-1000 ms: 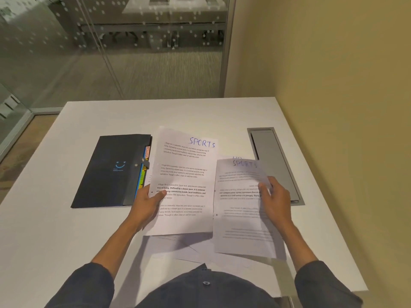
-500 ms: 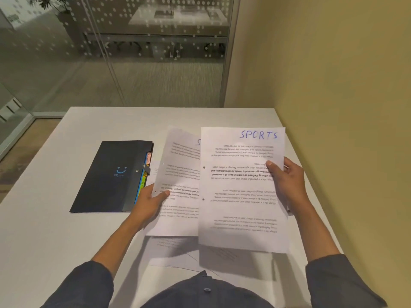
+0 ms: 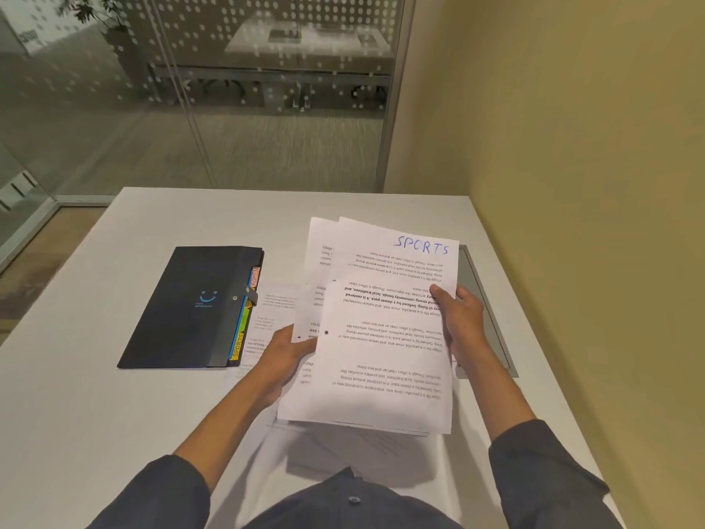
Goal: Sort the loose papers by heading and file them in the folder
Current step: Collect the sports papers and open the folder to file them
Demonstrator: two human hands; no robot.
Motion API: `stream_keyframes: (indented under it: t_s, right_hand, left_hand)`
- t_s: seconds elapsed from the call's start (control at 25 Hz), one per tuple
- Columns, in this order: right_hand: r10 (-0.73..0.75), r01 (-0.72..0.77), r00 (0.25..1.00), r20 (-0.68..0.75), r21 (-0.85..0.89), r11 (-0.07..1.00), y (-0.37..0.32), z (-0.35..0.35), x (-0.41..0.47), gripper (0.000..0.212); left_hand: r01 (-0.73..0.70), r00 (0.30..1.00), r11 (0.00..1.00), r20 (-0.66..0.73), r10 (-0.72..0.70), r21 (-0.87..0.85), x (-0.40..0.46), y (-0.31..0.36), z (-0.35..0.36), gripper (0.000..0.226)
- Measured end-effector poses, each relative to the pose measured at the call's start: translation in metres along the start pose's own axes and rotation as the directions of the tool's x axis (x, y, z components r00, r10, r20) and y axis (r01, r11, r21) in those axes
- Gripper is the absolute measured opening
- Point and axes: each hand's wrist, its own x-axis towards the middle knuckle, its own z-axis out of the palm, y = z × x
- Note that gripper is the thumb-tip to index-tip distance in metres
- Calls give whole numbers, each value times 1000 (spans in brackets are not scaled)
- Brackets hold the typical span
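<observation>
I hold two printed sheets above the white table (image 3: 114, 406). The front sheet (image 3: 385, 337) bears a blue handwritten heading SPORTS at its top right. My right hand (image 3: 459, 322) grips its right edge, thumb on the print. The rear sheet (image 3: 318, 261) peeks out on the left, and my left hand (image 3: 288, 355) pinches its left edge. A dark expanding folder (image 3: 190, 307) with a smiley logo lies shut on the table to the left, coloured tabs showing along its right side, one reading SPORTS. More loose papers (image 3: 272, 307) lie flat on the table beneath the held sheets.
A grey cable hatch (image 3: 492, 311) is set into the table at the right, partly hidden by my right hand. A yellow wall runs along the table's right side. Glass partitions stand beyond the far edge.
My right hand has brought its SPORTS sheet leftward over the sheet in my left hand, so the two now overlap as a stack. The view has tilted up a little.
</observation>
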Motion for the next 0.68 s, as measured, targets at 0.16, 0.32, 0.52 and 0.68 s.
stream_keyframes:
  t_s: [0.16,0.32,0.52,0.68]
  right_hand:
    - [-38,38,999,-25,-12,999,0,9,-4,18]
    - [-69,70,997,-28,30,997,0,20,-10,24]
    - [-17,11,991,136,43,999,-4,21,-16,23]
    - [100,-83,958,267,-75,994,9,13,-18,27]
  left_hand:
    - [6,998,1000,-55,-6,-4,-2,-2,10,24]
    - [-76,995,997,-68,76,12,-3,-4,16,18]
    - [-108,989,994,-99,107,-5,-1,-7,12,24]
    - [-42,996,993,-86,32,-109,1,-6,6,19]
